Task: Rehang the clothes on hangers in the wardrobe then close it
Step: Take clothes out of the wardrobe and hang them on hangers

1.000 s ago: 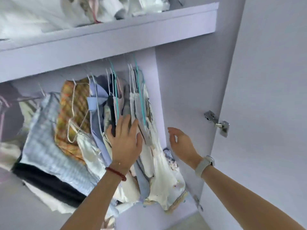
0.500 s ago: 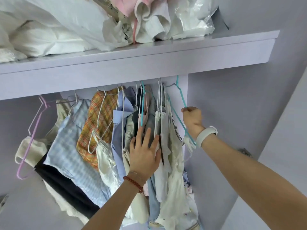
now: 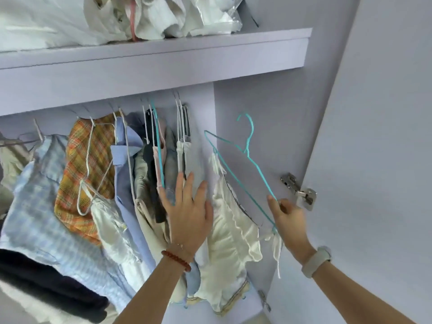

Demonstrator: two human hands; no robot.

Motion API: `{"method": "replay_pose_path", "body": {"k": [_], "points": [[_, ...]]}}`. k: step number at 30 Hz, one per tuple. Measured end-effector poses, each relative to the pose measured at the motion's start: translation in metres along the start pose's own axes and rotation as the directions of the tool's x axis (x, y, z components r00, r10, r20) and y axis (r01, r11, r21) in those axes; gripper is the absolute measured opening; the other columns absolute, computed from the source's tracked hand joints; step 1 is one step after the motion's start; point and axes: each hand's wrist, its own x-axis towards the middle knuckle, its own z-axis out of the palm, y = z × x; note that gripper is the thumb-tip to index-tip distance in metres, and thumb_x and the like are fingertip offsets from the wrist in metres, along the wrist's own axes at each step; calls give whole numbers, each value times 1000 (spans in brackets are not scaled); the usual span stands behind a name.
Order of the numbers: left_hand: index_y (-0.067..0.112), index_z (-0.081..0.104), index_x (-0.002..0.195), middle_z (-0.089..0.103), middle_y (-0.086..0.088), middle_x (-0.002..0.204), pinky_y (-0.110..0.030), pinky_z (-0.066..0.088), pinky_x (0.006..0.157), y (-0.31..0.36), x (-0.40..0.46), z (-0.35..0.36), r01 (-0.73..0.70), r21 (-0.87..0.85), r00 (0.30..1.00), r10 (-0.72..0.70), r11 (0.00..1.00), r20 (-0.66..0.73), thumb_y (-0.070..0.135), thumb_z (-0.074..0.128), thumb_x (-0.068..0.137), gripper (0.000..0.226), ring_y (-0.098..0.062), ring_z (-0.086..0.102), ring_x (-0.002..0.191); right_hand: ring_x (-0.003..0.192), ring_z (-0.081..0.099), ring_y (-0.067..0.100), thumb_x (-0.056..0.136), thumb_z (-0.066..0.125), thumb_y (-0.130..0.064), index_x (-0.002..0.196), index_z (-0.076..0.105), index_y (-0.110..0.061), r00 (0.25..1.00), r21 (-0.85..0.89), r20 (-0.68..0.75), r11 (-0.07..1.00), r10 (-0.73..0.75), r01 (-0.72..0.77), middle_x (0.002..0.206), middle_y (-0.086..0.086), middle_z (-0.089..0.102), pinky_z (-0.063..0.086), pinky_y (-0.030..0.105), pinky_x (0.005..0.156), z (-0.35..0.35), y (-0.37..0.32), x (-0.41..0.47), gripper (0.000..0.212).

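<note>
Head view, right grip: the right hand (image 3: 288, 217) pinches the lower arm of a thin teal wire hanger (image 3: 243, 174) between thumb and fingers; the hanger is off the rail, out in the gap between the packed clothes and the wardrobe's side wall.
Head view, left grip: the left hand (image 3: 188, 212) is spread wide and flat, holding nothing, pressing the row of hanging clothes (image 3: 140, 174) away from the pinch.
Head view, garment: a white frilled soft top (image 3: 230, 232) hangs from the teal hanger, draped below and inward of the right grip, one thin strap trailing just under the pinch.
Head view, pointing: the hanger's hook points up and away from the grip; its long axis runs on a slant, from the far shoulder up beside the clothes down to the grip.
Handling: likely very light; the wire should flex and twist if held at one end, and the limp top could slide off the tilted arm.
Where to hold: judged best at the neck just under the hook, above the present pinch, so that the hanger levels out.
Head view, surroundings: lilac wardrobe door (image 3: 378, 136) stands open beyond the right grip; a metal hinge (image 3: 300, 191) sits just past the fingers.
</note>
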Motion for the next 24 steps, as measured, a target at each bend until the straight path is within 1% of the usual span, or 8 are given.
{"method": "replay_pose_path", "body": {"k": [4,7,9,13,16,19,22,24], "points": [[14,54,125,48,-13,137,-65,16,104,26,-30,1,-115,-184,992,123,976,32,29,42,84,46,-33,38,132,49,33,23,84,61,-38,46,26,-21,995,-298,-97,954,7,-35,40,-5,26,27,30,50,-60,45,-59,54],[11,47,132,45,-15,139,-61,21,104,46,-49,2,-227,-300,964,258,927,67,34,47,84,53,-35,35,133,45,34,21,84,61,-40,46,23,-27,988,-493,-108,869,-109,42,38,-7,23,27,28,47,-115,64,-107,55],[8,53,128,53,-16,131,-58,27,103,57,-62,3,-254,-412,919,351,875,179,34,50,86,50,-37,44,127,42,32,15,81,47,-49,48,24,-29,976,-571,-94,813,-198,111,38,-9,21,26,24,46,-154,69,-137,45],[6,66,94,71,-11,85,-41,50,79,82,-92,-3,-62,-686,672,538,725,508,31,48,94,31,-29,65,84,39,44,14,81,38,-49,51,51,-15,953,-713,-140,695,-267,90,42,-6,37,24,18,48,-227,68,-184,47],[2,60,75,56,4,53,-26,45,59,114,-116,-16,65,-819,577,648,571,498,22,56,91,26,-7,51,52,43,53,22,84,33,-56,58,58,-10,939,-796,-187,605,-290,29,45,-2,45,30,20,44,-273,75,-218,58],[2,66,83,51,10,49,-13,35,49,149,-132,-42,252,-882,395,790,398,469,12,54,91,18,-1,41,44,52,58,29,89,26,-57,65,60,-7,911,-812,-292,579,-292,-75,54,7,54,43,32,46,-309,90,-262,65],[-8,63,94,50,6,58,-8,31,48,190,-146,-62,323,-896,226,895,304,385,5,44,95,23,4,43,44,67,61,32,88,36,-39,74,64,-2,869,-801,-417,560,-266,-212,67,12,62,47,37,56,-337,105,-300,48],[-2,64,95,49,5,61,-9,30,46,223,-158,-74,374,-885,153,922,278,355,5,42,96,23,1,38,42,77,59,36,88,35,-34,81,64,1,827,-752,-525,566,-203,-338,76,17,64,46,42,66,-359,115,-319,46]]}}
